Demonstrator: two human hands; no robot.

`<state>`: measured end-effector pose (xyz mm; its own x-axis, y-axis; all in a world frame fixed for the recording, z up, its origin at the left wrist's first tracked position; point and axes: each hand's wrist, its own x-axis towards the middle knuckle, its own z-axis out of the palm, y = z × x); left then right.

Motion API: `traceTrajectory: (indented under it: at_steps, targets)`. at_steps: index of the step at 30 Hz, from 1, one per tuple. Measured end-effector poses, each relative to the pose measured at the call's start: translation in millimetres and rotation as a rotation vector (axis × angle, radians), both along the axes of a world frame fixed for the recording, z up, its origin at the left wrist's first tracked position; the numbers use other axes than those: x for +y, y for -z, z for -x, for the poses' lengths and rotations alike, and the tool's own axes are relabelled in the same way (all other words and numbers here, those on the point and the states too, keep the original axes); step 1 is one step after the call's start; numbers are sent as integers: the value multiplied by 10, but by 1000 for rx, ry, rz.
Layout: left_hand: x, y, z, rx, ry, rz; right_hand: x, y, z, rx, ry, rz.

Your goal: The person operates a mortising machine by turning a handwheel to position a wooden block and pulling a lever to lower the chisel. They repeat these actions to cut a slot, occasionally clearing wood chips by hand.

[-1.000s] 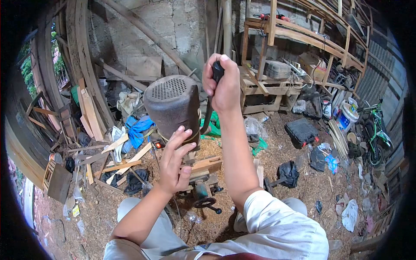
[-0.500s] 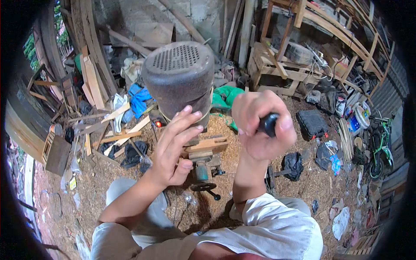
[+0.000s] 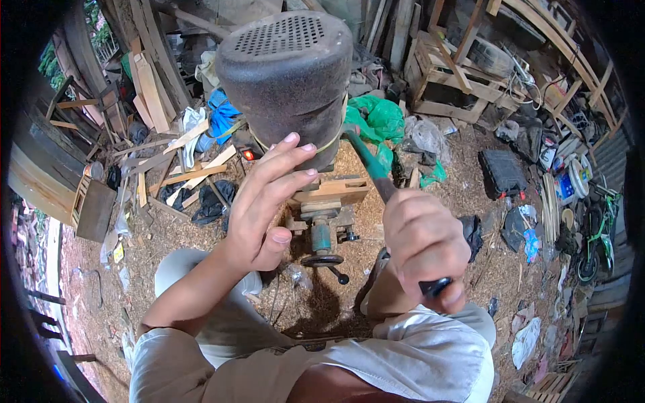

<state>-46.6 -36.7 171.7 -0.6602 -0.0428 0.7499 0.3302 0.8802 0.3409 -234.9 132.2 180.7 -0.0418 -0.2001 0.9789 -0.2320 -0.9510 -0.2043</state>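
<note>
At four o'clock, the right hand (image 3: 428, 243) is closed around the lever (image 3: 372, 168); at nine, the left hand (image 3: 264, 208) is wide, near the dark housing (image 3: 285, 84) toward eleven-thirty.

Motor housing (image 3: 289, 84) is dark grey-brown, its top (image 3: 285, 35) patterned with rows of dark round holes; band (image 3: 333, 142) around it yellowish. Lever (image 3: 366, 159) is green running to dark grey, end knob (image 3: 440, 287) glossy black; wood block (image 3: 342, 195) tan, cylinder (image 3: 320, 236) teal, handwheel (image 3: 322, 260) black. Plastic sheet (image 3: 381, 119) bright green, bundle (image 3: 222, 114) blue, case (image 3: 504, 171) black, shirt (image 3: 430, 339) pale grey.
</note>
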Motion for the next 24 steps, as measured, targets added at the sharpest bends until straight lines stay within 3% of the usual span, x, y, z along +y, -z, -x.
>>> traceTrajectory:
  at_steps: [2, 6, 14, 16, 20, 24]
  targets:
    - [23, 36, -20, -19, 11, -20, 51, 43, 19, 103, -36, -1]
    - [7, 60, -74, -44, -6, 0, 125, 295, -143, 44, 15, 72]
    - [-2, 50, -262, -55, -39, 22, 294, 325, -189, 58, 29, -60]
    - [24, -7, -336, -37, -36, 15, 339, 241, -165, 47, -70, -232]
    - [24, -108, -474, 36, -4, 30, 434, -63, -366, -158, 27, -584]
    - [29, -264, -570, 128, 7, 1, 475, -470, -120, 308, -75, -1202]
